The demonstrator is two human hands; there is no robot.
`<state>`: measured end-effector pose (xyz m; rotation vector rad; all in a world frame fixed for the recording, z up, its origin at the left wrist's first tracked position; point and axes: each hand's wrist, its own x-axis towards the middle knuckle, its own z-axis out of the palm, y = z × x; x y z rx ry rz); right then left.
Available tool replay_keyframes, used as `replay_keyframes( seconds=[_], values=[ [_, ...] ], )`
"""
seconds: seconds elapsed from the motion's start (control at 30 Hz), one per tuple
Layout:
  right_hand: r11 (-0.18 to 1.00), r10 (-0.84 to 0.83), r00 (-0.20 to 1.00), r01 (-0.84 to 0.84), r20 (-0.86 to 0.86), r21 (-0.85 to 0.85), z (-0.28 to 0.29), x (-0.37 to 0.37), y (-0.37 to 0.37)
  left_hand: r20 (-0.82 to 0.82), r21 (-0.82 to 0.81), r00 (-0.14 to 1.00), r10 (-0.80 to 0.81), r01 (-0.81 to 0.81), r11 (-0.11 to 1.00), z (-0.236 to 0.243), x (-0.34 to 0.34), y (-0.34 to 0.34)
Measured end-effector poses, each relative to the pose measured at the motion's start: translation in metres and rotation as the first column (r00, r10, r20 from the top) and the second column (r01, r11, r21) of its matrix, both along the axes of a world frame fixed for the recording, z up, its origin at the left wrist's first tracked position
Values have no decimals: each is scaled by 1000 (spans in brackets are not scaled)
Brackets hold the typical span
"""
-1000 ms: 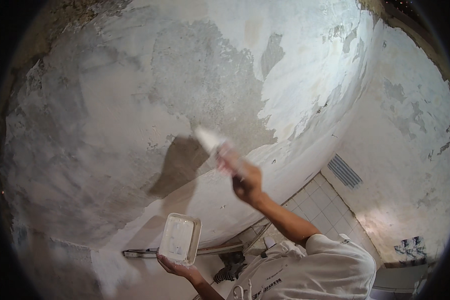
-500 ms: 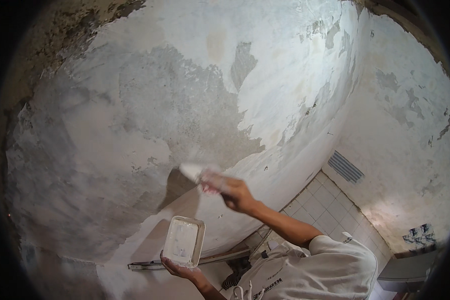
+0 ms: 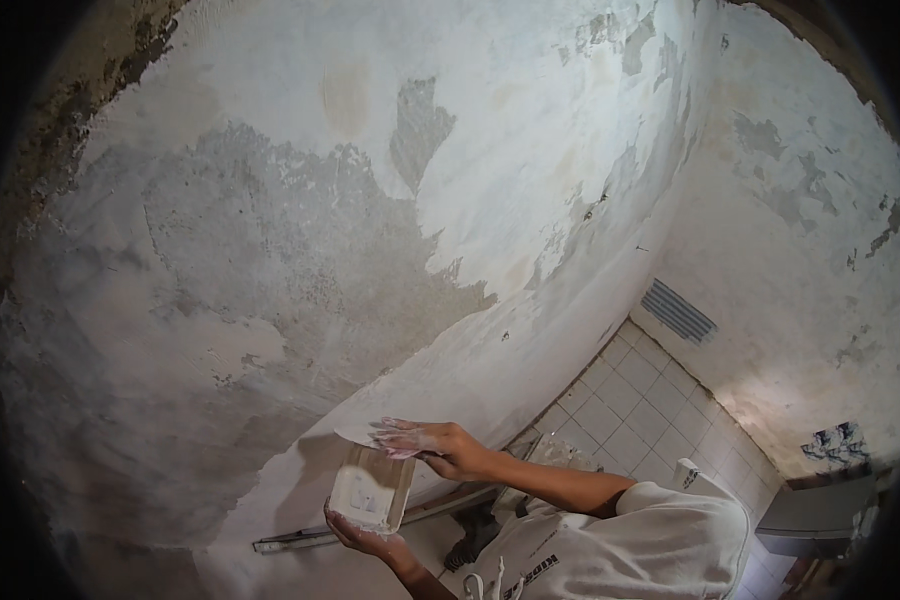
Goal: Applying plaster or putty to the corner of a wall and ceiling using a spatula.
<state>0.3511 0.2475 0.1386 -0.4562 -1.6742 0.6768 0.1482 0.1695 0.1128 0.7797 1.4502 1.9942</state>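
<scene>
My left hand (image 3: 365, 540) supports a cream rectangular tray (image 3: 403, 500) from below, its fingers around the lower end. White paste (image 3: 370, 497) lies in the tray's bottom. My right hand (image 3: 435, 443) grips a pale, flat scraper (image 3: 356, 436) at the tray's upper rim. Its fingers stretch along the scraper, and whitish smears cover them. Whether the blade touches the rim I cannot tell, and any handle is hidden by the hand. Behind both hands rises a wall (image 3: 270, 240) with white plaster and rough grey patches.
At the right, a second patchy wall (image 3: 770, 230) meets the first, with a grey slatted vent (image 3: 678, 311) in it. White tiles (image 3: 620, 400) cover the lower part. Behind the tray runs a long straight bar (image 3: 295, 540). A grey box-shaped thing (image 3: 820, 510) stands at lower right.
My right hand has come down from the wall to the tray's upper rim with the scraper. The left hand still holds the tray in nearly the same place. The view has shifted slightly.
</scene>
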Motion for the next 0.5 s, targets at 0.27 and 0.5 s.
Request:
replay_keyframes(
  seconds=[0.27,0.5],
  values=[
    [389,-360,662,-535,-658,-750,-39,13,-30,2,-121,992,129,-128,984,-3,18,-3],
    [242,-427,735,-468,-527,-850,-39,4,-45,-153,6,973,172,-173,985,-21,58,9]
  ],
)
